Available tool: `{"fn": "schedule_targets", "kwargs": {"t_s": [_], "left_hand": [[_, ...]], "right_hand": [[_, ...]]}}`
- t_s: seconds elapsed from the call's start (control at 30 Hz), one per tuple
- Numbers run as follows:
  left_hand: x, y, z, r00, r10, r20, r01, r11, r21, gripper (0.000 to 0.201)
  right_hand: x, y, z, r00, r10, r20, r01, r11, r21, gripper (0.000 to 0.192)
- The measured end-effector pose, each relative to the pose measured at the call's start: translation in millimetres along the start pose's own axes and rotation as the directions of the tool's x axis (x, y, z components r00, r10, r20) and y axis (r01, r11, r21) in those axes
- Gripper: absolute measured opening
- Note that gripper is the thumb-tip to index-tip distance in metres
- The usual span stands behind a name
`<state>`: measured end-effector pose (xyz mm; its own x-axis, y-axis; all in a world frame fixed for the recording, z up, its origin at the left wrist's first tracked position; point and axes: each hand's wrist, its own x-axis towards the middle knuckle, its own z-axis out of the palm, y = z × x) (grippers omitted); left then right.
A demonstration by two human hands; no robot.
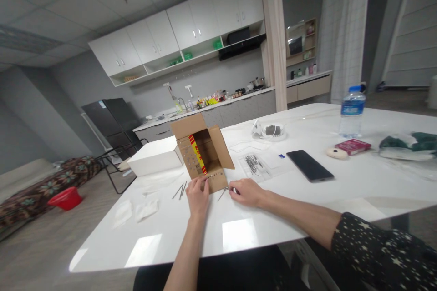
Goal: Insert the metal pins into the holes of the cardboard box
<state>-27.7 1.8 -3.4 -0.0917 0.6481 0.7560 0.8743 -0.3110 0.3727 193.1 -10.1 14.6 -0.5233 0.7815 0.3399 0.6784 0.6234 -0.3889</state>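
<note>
A cardboard box (pixel 226 148) stands with its opening toward me and its flaps spread. Small holes or studs dot its left and lower flaps, and a yellow-red tape strip runs down beside the opening. My left hand (pixel 198 194) is at the lower flap's left end, thumb and fingers closed on its edge. At the flap's right corner, my right hand (pixel 246 192) has curled fingers pinching a thin metal piece (pixel 222 193); its exact kind is too small to tell. Several slim metal rods (pixel 180 190) lie left of my left hand.
Behind the box is a white box (pixel 155 157). To the right lie a plastic bag of small dark parts (pixel 254 166), a phone (pixel 310 166), a cream-coloured oval object (pixel 337 153), a dark red pack (pixel 353 146) and a water bottle (pixel 351 111). Crumpled tissues (pixel 146 210) lie front left.
</note>
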Motion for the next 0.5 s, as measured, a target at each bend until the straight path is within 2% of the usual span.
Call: {"fn": "schedule_targets", "kwargs": {"t_s": [0.07, 0.13, 0.23, 0.3, 0.5], "left_hand": [[-2.6, 4.6, -1.7, 0.998, 0.052, 0.031, -0.053, 0.998, 0.032, 0.017], [-5.4, 8.3, -2.8, 0.986, 0.121, 0.112, -0.124, 0.992, 0.024, 0.015], [-8.7, 12.7, -4.3, 0.94, 0.231, 0.25, -0.23, 0.973, -0.032, 0.014], [-9.8, 15.4, -5.6, 0.913, 0.279, 0.298, -0.273, 0.96, -0.061, 0.015], [-10.0, 20.2, -9.5, 0.871, 0.284, 0.402, -0.279, 0.958, -0.071, 0.02]], "right_hand": [[0.1, 1.1, -0.9, 0.999, 0.03, 0.016, -0.03, 0.999, 0.011, 0.022], [0.6, 1.8, -1.5, 0.998, 0.064, 0.023, -0.065, 0.998, 0.028, 0.022], [1.7, 2.0, -1.7, 0.995, 0.094, 0.03, -0.095, 0.995, 0.043, 0.022], [2.2, 1.7, -1.6, 0.994, 0.1, 0.033, -0.101, 0.994, 0.046, 0.023], [1.6, 0.4, -3.0, 0.992, 0.121, 0.037, -0.123, 0.99, 0.061, 0.024]]}}
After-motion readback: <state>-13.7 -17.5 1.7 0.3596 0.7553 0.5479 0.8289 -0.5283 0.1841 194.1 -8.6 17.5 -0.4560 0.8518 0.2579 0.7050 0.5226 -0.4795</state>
